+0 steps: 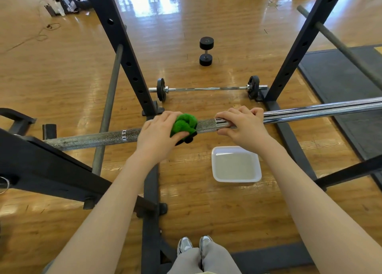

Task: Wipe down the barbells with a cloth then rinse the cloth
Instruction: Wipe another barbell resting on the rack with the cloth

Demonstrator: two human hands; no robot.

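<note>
The left hand [154,135] clenched a bunched green cloth [183,124] around the knurled barbell [93,138] resting across the rack [115,33], its grip wrapping cloth and bar together. Just beside it, the right hand [241,124] grasped the bar bare. A white water tray [215,166] sat on the floor below

Bright, even daylight; window glare streaks the glossy wooden floor [157,2] at top. Shadows soft. Focus sharp centrally; wide-angle distortion bends the rack posts [115,35] near edges.
</note>
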